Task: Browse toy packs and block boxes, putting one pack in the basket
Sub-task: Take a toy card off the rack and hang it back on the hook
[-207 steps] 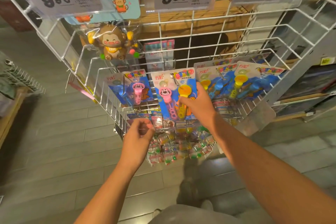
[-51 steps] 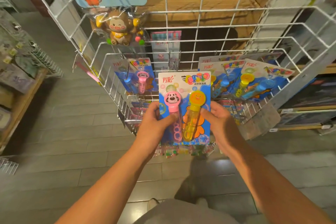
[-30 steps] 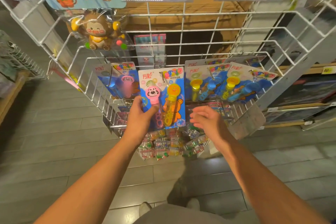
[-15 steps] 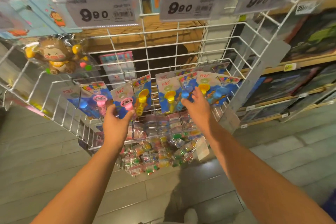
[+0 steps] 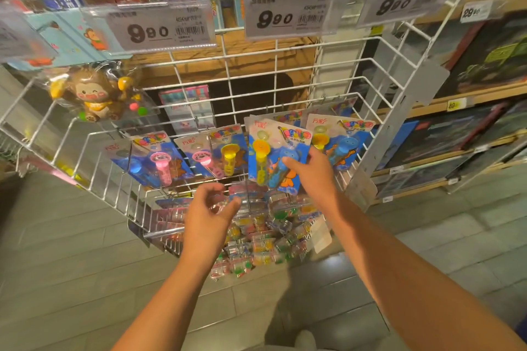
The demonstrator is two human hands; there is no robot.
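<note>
Pinched in the right hand (image 5: 315, 177): one bubble toy pack (image 5: 275, 157), yellow and blue tubes on a blue card, thumb laid across the blue tube, fingers hidden behind the card. The pack is held upright, long axis running top to bottom, tilted slightly to the left; whether its top is hooked on a peg or already free cannot be told.

Left hand (image 5: 209, 214): nearer and lower, fingers loosely curled, nothing held, positioned below and left of the pack. The right hand is judged the one for lifting the pack off.

Beyond and left: further packs with pink tubes (image 5: 162, 157) hung in the wire rack (image 5: 57, 151). Small sweets packets (image 5: 256, 242) are hung below. Price tags (image 5: 162, 27) and a monkey toy (image 5: 94, 94) are placed above. No shopping basket is visible.
</note>
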